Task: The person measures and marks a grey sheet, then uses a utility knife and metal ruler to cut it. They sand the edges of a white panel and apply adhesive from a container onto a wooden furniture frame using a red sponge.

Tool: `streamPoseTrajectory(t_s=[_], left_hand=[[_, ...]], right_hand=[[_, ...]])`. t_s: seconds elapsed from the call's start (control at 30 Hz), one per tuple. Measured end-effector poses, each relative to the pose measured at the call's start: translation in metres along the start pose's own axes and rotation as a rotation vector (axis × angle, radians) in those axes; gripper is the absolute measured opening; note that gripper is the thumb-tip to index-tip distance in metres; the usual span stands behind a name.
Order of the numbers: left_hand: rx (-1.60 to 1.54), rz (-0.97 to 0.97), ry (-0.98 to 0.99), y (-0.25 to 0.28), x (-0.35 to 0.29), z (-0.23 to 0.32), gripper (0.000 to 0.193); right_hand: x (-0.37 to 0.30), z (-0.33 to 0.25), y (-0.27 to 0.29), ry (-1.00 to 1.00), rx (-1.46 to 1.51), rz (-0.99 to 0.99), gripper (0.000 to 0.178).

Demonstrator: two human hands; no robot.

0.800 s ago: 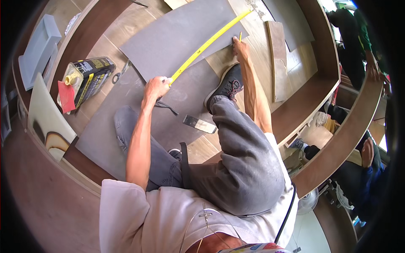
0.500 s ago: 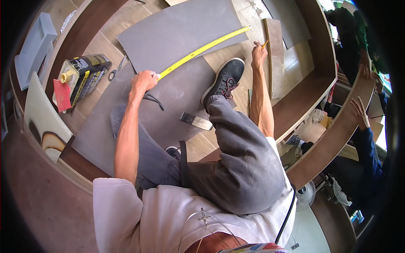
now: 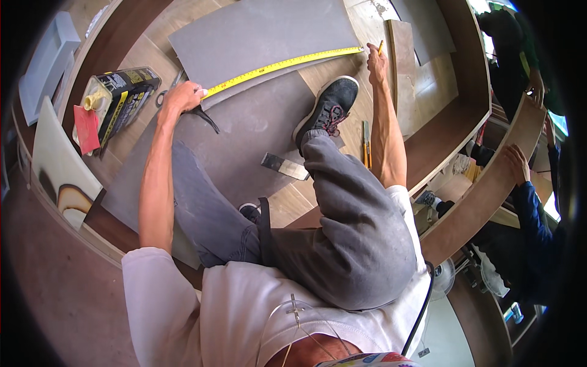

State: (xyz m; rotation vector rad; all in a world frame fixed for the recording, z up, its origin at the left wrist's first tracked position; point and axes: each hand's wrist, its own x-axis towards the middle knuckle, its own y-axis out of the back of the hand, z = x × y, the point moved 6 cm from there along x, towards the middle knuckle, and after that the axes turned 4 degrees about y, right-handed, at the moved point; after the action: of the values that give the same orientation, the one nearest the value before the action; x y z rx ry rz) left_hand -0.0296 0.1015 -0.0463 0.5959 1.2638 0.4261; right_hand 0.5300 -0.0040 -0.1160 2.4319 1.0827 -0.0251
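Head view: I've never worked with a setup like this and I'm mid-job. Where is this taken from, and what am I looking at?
No machine here: these are a person's own bare hands. A wide fisheye camera worn on the head looks down, so straight edges bend near the rim; picture left is the person's left.

The left hand grips one end of a yellow measuring tape, stretched across a grey sheet near its lower edge. The right hand holds a pencil close to the tape's other end.

A second grey sheet lies on the wood-look floor, with a dark can at the left and a wooden board at the right.
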Motion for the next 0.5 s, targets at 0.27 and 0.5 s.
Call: streamPoseTrajectory(t_s=[0.27,0.5], left_hand=[[0.008,-0.080,0.058,-0.005,0.010,0.007,0.036],[0.011,-0.097,0.105,-0.021,0.011,0.008,0.035]], right_hand=[[0.000,0.000,-0.009,-0.156,0.040,-0.091,0.028],[0.002,0.013,-0.012,-0.130,0.029,-0.070,0.026]])
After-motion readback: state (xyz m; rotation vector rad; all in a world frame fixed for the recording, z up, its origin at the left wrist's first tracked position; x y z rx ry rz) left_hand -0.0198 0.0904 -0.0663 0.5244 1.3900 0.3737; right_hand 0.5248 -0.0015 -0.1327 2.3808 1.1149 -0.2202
